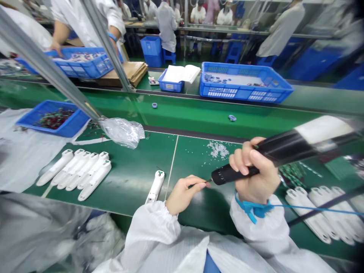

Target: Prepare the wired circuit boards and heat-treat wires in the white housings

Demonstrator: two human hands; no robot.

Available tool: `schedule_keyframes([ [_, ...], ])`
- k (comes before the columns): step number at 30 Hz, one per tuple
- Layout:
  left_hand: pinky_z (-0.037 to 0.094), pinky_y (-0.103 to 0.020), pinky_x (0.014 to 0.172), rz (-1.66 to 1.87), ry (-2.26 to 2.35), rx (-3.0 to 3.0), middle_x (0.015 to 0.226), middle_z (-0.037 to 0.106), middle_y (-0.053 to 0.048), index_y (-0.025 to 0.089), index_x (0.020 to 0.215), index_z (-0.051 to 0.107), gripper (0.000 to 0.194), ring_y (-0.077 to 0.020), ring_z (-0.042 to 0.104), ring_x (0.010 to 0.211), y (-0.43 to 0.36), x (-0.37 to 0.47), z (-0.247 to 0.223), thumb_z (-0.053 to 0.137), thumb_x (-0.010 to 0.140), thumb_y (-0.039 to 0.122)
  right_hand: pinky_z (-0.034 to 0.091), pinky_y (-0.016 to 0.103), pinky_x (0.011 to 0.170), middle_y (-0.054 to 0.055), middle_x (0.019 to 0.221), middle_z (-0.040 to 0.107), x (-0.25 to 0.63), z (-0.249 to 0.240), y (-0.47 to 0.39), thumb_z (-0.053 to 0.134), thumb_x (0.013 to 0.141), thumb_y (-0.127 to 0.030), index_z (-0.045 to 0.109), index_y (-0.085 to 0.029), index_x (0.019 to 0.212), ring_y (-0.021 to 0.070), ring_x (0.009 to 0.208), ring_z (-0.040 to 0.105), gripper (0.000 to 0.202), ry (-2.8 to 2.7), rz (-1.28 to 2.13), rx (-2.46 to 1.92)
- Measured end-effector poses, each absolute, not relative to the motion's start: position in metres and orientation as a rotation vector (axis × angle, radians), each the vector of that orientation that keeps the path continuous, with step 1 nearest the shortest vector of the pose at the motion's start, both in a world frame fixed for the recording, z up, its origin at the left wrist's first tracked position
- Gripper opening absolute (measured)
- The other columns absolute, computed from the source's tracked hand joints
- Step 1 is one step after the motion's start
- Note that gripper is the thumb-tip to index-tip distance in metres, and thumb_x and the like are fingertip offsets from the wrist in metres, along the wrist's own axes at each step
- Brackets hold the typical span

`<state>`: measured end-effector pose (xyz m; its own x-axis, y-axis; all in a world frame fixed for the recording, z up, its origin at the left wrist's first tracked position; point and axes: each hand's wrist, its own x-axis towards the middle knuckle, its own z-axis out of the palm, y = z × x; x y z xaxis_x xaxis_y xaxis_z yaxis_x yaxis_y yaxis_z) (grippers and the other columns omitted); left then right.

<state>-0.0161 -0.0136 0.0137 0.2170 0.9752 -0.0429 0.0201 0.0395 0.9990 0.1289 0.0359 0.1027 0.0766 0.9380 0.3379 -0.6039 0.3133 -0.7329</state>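
Gripping black electric screwdriver (273,153) in closed right hand (256,176), tip toward pinched left hand (183,193) fingertips, apparently holding something tiny; best kept steady. Just left of that hand, white casing (155,186); beyond, screw pile (217,149).

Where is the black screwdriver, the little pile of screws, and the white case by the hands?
screwdriver (284,149), head view, on its black barrel.
screws (217,149), head view, middle of the pile.
white case (155,187), head view, on its middle.
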Motion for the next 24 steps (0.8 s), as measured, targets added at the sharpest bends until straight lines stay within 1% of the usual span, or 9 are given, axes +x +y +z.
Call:
schedule_keyframes([
  [4, 0.043, -0.032, 0.091, 0.985, 0.997, 1.232, 0.095, 0.071, -0.007, 0.015, 0.09, 0.074, 0.03, -0.0214, 0.061, 0.095, -0.019, -0.02, 0.015, 0.049, 0.089, 0.034, 0.026, 0.02, 0.038, -0.007, 0.051, 0.043, 0.126, 0.102, 0.039, 0.057, 0.068, -0.011, 0.059, -0.016, 0.084, 0.0039, 0.036, 0.034, 0.016, -0.834, 1.285, -0.455],
  [10, 0.043, -0.033, 0.092, 1.031, 0.93, 1.126, 0.092, 0.072, -0.009, 0.013, 0.086, 0.073, 0.037, -0.0214, 0.063, 0.092, -0.024, -0.024, 0.018, 0.046, 0.09, 0.038, 0.025, 0.02, 0.038, -0.007, 0.05, 0.041, 0.121, 0.103, 0.041, 0.059, 0.065, -0.012, 0.059, -0.016, 0.081, 0.0042, 0.036, 0.032, 0.017, -0.802, 1.295, -0.488],
  [16, 0.045, -0.037, 0.089, 1.044, 0.8, 0.949, 0.085, 0.072, -0.013, 0.011, 0.077, 0.069, 0.042, -0.0236, 0.065, 0.087, -0.027, -0.017, 0.012, 0.05, 0.086, 0.048, 0.02, 0.023, 0.038, -0.008, 0.047, 0.038, 0.117, 0.11, 0.037, 0.057, 0.06, -0.014, 0.058, -0.018, 0.076, 0.0052, 0.034, 0.026, 0.017, -0.787, 1.267, -0.557],
  [17, 0.045, -0.038, 0.088, 1.041, 0.763, 0.918, 0.086, 0.071, -0.014, 0.011, 0.079, 0.068, 0.043, -0.0238, 0.065, 0.086, -0.026, -0.015, 0.01, 0.051, 0.084, 0.05, 0.019, 0.024, 0.038, -0.008, 0.047, 0.038, 0.117, 0.11, 0.036, 0.057, 0.06, -0.013, 0.058, -0.018, 0.075, 0.0054, 0.033, 0.025, 0.016, -0.784, 1.264, -0.571],
  [19, 0.045, -0.039, 0.088, 1.062, 0.732, 0.902, 0.096, 0.069, -0.015, 0.011, 0.091, 0.067, 0.044, -0.0241, 0.064, 0.089, -0.025, -0.014, 0.01, 0.056, 0.081, 0.052, 0.018, 0.025, 0.038, -0.008, 0.047, 0.037, 0.117, 0.109, 0.036, 0.055, 0.059, -0.013, 0.058, -0.019, 0.074, 0.0059, 0.034, 0.025, 0.017, -0.785, 1.26, -0.6],
  [21, 0.043, -0.04, 0.092, 1.127, 0.859, 0.988, 0.105, 0.066, -0.013, 0.014, 0.104, 0.064, 0.043, -0.0243, 0.061, 0.095, -0.025, -0.02, 0.01, 0.064, 0.077, 0.047, 0.019, 0.025, 0.039, -0.007, 0.047, 0.038, 0.119, 0.108, 0.037, 0.055, 0.058, -0.012, 0.057, -0.019, 0.074, 0.0067, 0.034, 0.026, 0.017, -0.801, 1.242, -0.622],
  [22, 0.04, -0.04, 0.094, 1.195, 0.998, 1.054, 0.107, 0.064, -0.012, 0.017, 0.106, 0.064, 0.04, -0.0244, 0.059, 0.098, -0.026, -0.027, 0.01, 0.066, 0.076, 0.043, 0.02, 0.026, 0.039, -0.007, 0.047, 0.038, 0.12, 0.106, 0.038, 0.055, 0.058, -0.013, 0.057, -0.019, 0.074, 0.0071, 0.035, 0.026, 0.018, -0.811, 1.225, -0.632],
  [24, 0.034, -0.041, 0.1, 1.363, 1.377, 1.17, 0.106, 0.061, -0.01, 0.021, 0.1, 0.065, 0.029, -0.0256, 0.052, 0.104, -0.028, -0.045, 0.006, 0.066, 0.076, 0.037, 0.022, 0.027, 0.039, -0.007, 0.048, 0.04, 0.125, 0.104, 0.04, 0.056, 0.058, -0.013, 0.057, -0.019, 0.074, 0.0077, 0.035, 0.029, 0.018, -0.826, 1.172, -0.656],
])
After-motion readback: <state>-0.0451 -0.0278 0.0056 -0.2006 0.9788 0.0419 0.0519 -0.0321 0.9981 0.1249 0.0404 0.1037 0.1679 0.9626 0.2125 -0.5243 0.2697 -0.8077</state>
